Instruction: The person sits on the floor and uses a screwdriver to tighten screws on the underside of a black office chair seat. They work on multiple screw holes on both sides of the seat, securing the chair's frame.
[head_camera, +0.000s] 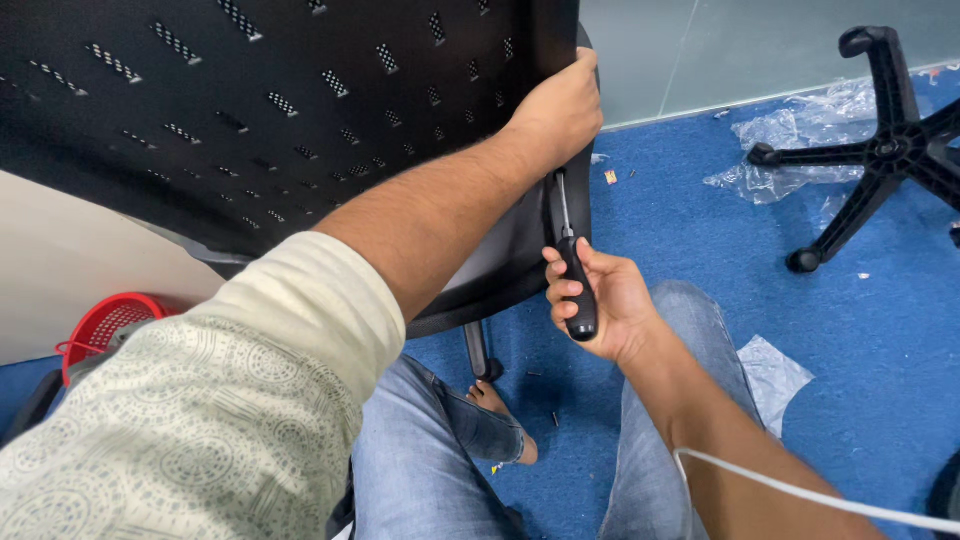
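Your right hand (600, 300) is wrapping its grip tight around the black-handled screwdriver (575, 270), shaft pointing straight up toward your left hand (560, 105), which is clamping the black perforated plastic chair back (300, 100) by its edge.

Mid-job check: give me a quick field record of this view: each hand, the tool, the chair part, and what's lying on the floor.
left hand: grips the edge of the black perforated chair back, steadying it
right hand: closed around the black handle of the screwdriver
screwdriver: shaft points up toward the chair back's edge; tip hidden
floor: blue carpet
star base: black, lying wheels-up, far right
plastic wrap: clear, crumpled beside the star base
basket: red, lower left
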